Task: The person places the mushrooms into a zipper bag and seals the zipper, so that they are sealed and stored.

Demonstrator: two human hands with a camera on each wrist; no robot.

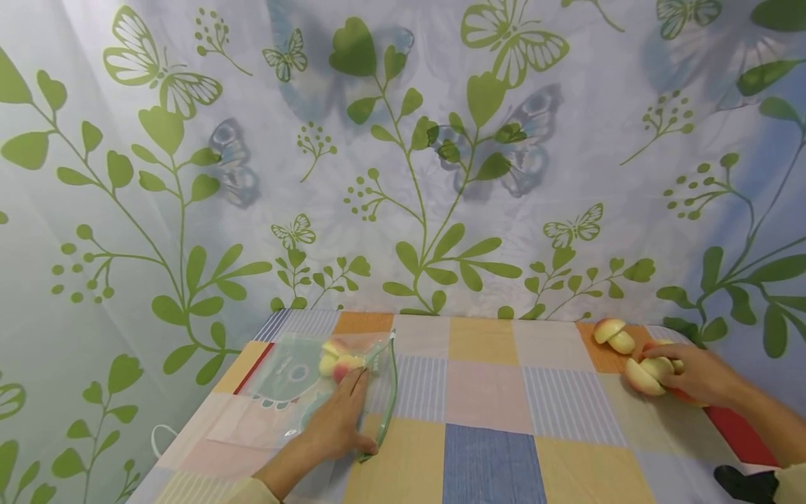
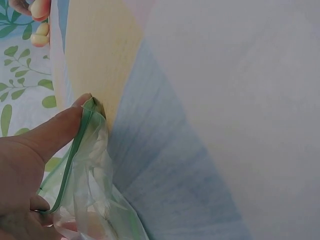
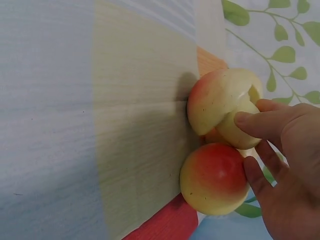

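Observation:
My left hand (image 1: 343, 423) is at the mouth of a clear zip bag (image 2: 95, 170) lying on the left of the table. In the left wrist view its thumb hooks the corner of the green zip edge, with the other fingers lower along it. Inside the bag are red-and-yellow mushroom-shaped pieces (image 1: 340, 357). At the far right, my right hand (image 1: 695, 371) pinches the pale stem of a toy mushroom (image 3: 225, 95) between thumb and fingers. A second toy mushroom (image 3: 214, 175) lies against that hand's fingers, its round red cap showing. Another toy mushroom (image 1: 613, 336) rests just behind.
A patchwork tablecloth (image 1: 488, 395) covers the table. Behind it hangs a curtain (image 1: 415, 175) printed with leaves and butterflies. A red patch (image 1: 739, 434) lies along the right edge, near a black object (image 1: 746, 484). A white loop (image 1: 162, 434) shows at the left edge.

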